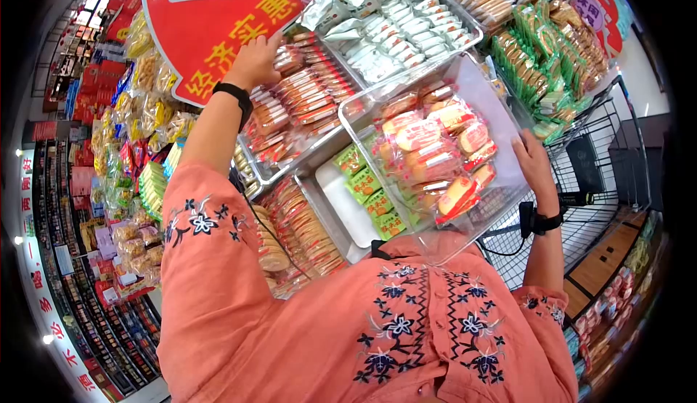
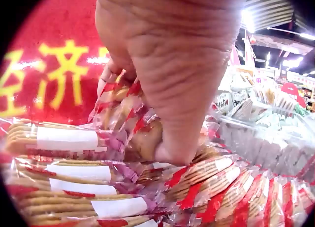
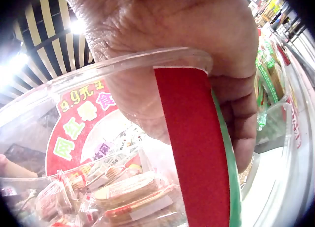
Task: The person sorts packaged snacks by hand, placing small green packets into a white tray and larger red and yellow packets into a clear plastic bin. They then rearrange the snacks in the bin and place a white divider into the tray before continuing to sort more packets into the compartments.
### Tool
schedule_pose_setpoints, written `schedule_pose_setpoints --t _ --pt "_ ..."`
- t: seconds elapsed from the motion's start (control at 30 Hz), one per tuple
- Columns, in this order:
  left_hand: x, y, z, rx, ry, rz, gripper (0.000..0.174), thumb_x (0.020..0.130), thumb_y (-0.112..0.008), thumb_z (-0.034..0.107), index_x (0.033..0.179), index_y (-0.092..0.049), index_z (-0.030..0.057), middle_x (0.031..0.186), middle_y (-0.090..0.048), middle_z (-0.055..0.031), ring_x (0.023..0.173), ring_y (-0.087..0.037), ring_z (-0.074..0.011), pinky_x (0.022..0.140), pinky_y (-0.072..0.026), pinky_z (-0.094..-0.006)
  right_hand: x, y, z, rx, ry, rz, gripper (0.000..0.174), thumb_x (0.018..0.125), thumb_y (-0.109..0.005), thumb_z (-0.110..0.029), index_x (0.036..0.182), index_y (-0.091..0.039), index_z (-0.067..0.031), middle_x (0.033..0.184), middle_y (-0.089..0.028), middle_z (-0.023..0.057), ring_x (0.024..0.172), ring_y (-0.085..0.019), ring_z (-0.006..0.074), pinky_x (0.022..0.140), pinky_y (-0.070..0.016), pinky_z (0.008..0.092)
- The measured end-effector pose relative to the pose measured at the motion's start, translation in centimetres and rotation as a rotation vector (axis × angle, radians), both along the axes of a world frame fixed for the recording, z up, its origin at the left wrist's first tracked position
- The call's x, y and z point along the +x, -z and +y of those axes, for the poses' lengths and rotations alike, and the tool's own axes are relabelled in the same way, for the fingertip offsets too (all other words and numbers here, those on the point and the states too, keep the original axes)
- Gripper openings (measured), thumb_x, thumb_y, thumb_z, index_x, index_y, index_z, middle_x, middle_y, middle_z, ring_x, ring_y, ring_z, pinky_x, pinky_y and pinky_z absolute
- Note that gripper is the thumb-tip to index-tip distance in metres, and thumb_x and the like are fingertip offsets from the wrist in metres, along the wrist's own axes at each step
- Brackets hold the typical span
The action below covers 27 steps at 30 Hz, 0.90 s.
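Crinkled, clear, red-striped biscuit packet, left grip pinching it, right grip clamped on see-through plastic bin

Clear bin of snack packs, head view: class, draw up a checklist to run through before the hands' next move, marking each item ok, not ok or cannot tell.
1. Right hand has a hold on the bin: ok, it grips the wall at the rim.
2. Snack packs lie within the bin's walls: ok.
3. Left hand is free to steady the bin: not ok, it grips a cracker pack.
4. Tray is free of goods: not ok, green packs lie in it.
5. Bin's base is supported from below: cannot tell, its underside is hidden.
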<state>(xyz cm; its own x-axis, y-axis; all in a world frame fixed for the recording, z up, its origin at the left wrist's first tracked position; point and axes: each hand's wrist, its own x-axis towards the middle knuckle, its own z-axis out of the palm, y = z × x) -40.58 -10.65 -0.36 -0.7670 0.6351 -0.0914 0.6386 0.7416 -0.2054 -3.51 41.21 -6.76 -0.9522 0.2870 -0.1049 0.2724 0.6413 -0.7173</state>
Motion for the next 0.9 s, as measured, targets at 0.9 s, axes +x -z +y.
schedule_pose_setpoints --t 0.9 --pt "22.6 -7.7 18.4 0.581 0.446 -0.441 0.097 0.075 -0.086 0.030 0.152 -0.035 0.0015 0.113 -0.059 -0.0260 0.105 -0.060 -0.0416 0.091 -0.0507 -0.0476 -0.1 1.0 0.4 -0.025 -0.034 0.052 0.029 0.101 -0.056 -0.026 0.112 -0.058 0.0010 0.081 -0.060 0.0208 0.069 -0.056 0.0319 0.067 -0.0467 0.0399"
